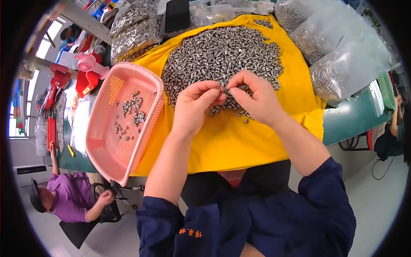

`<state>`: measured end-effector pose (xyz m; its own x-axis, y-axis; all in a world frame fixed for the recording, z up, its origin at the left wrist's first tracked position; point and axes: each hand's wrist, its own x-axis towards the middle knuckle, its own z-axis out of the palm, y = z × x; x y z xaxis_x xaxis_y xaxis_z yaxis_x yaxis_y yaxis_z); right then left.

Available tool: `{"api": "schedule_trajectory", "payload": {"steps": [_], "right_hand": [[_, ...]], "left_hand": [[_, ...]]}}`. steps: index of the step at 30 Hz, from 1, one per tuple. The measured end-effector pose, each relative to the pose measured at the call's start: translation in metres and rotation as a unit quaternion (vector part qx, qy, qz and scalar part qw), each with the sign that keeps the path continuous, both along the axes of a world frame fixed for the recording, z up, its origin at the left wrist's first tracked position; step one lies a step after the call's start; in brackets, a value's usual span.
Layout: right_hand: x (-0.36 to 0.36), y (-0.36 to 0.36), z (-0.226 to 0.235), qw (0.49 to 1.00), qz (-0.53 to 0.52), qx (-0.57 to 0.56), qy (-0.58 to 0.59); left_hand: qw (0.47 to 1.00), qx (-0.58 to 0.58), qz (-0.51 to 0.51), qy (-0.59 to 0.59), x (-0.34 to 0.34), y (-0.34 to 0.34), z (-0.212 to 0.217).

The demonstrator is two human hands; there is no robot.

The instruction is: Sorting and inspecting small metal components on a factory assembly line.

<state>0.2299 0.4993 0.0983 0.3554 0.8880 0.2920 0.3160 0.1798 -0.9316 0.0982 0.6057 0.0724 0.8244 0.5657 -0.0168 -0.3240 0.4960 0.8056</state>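
A big heap of small silver metal cylinders [222, 51] lies on a yellow cloth [231, 141] spread over the table. My left hand [195, 107] and my right hand [254, 96] meet at the heap's near edge, fingertips pinched together around small metal pieces. A pink plastic basket [105, 141] stands to the left of my left hand, tilted over the table edge, with several metal cylinders [132, 111] scattered inside. What exactly sits between my fingertips is too small to tell apart.
Clear plastic bags of the same metal parts [338, 55] lie at the back right, more bags [132, 30] at the back left. A dark phone [177, 15] lies at the back. Red tools [87, 79] lie left of the basket. A person in purple [68, 197] sits lower left; another person [391, 128] far right.
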Motion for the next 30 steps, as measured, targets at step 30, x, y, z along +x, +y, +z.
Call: {"api": "schedule_trajectory", "payload": {"steps": [30], "right_hand": [[-0.004,-0.001,-0.002,0.982,-0.083,0.018,-0.17]], "left_hand": [[0.892,0.386,0.144,0.188,-0.001,-0.003,0.005]]}}
